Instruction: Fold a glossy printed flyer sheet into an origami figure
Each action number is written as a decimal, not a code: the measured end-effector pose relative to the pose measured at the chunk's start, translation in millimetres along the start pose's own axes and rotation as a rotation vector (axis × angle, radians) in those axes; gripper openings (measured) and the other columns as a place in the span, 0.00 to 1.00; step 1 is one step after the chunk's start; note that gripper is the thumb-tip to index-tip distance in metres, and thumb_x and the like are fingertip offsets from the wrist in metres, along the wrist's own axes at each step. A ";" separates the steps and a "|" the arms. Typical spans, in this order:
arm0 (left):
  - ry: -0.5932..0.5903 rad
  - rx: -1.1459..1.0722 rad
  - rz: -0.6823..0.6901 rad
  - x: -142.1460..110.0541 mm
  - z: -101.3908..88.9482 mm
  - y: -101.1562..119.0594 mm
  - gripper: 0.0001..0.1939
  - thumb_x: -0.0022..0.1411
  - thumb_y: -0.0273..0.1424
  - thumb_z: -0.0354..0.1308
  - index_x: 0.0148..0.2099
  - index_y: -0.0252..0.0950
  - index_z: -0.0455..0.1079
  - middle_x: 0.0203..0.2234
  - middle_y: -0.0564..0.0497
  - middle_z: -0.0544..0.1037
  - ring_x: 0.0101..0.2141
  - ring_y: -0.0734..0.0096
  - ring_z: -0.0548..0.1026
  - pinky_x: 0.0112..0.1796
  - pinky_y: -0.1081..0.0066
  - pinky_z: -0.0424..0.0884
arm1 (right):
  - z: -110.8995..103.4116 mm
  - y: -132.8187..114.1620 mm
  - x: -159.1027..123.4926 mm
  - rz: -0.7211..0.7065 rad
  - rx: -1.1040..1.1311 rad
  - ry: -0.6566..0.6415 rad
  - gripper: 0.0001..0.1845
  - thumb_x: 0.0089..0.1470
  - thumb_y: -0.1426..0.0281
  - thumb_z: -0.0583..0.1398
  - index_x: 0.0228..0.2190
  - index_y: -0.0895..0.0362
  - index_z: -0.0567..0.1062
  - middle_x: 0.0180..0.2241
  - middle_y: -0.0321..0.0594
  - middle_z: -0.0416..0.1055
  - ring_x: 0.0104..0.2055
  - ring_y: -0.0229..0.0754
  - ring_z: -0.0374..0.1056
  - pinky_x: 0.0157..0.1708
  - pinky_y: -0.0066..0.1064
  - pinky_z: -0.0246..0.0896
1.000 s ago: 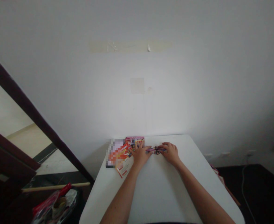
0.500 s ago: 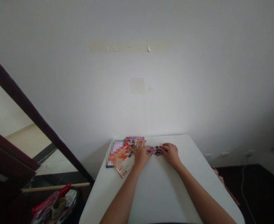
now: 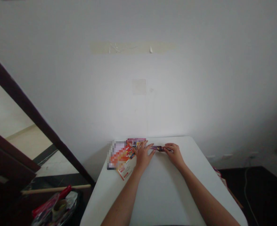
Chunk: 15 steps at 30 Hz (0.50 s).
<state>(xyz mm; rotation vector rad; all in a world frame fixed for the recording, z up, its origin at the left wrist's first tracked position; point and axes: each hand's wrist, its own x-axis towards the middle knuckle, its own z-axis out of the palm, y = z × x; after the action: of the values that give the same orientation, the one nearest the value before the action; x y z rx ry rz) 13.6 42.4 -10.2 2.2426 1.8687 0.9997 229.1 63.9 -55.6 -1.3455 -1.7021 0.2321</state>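
Note:
A narrow strip of folded printed paper point(image 3: 157, 148), purple and dark, lies across between my two hands near the table's far edge. My left hand point(image 3: 142, 156) has thumb and index finger closed about its left end, while the other fingers spread over the printed leaflets beside it. The right end is pinched between the thumb and fingers of my right hand point(image 3: 175, 153). To the left, red and orange leaflets point(image 3: 129, 152) overlap one another, with a white one point(image 3: 126, 169) angled toward me. Part of this pile is blurred out.
The white table point(image 3: 162, 194) stands against a pale wall point(image 3: 138, 116) with tape marks. On the floor at left sits a bin with a plastic liner point(image 3: 60, 207), near a wooden stick point(image 3: 79, 186). A cable point(image 3: 246, 188) hangs at right.
The folded paper has turned in my fingers and now looks narrower and flatter. My left thumb and index finger have shifted slightly at its left end. The leaflets have stayed put.

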 end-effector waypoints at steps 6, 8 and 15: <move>-0.026 0.039 0.006 -0.6 1.8 0.0 0.17 0.65 0.44 0.57 0.56 0.63 0.71 0.61 0.56 0.69 0.62 0.52 0.59 0.62 0.35 0.39 | -4.0 -5.7 -2.7 -0.041 -0.024 -0.028 0.12 0.59 0.58 0.59 0.39 0.44 0.83 0.45 0.42 0.75 0.51 0.49 0.65 0.54 0.45 0.60; -0.047 0.046 0.005 -1.1 2.6 -0.1 0.16 0.65 0.44 0.56 0.54 0.64 0.72 0.62 0.56 0.68 0.62 0.49 0.58 0.61 0.32 0.39 | -4.9 -6.9 -3.4 -0.061 -0.029 -0.052 0.12 0.60 0.59 0.59 0.40 0.43 0.82 0.47 0.41 0.75 0.52 0.49 0.64 0.55 0.45 0.60; -0.087 0.075 0.002 -3.0 6.1 -3.3 0.13 0.65 0.45 0.56 0.51 0.67 0.73 0.62 0.57 0.67 0.62 0.47 0.58 0.58 0.26 0.39 | -5.1 -5.5 -1.6 -0.103 -0.087 -0.161 0.12 0.59 0.64 0.59 0.42 0.42 0.81 0.48 0.35 0.77 0.57 0.51 0.62 0.57 0.48 0.58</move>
<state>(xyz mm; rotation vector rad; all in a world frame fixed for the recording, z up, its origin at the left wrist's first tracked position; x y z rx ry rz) 13.7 42.7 -17.8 2.2895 1.8981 0.8311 229.2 58.5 -50.1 -1.3265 -1.9304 0.2144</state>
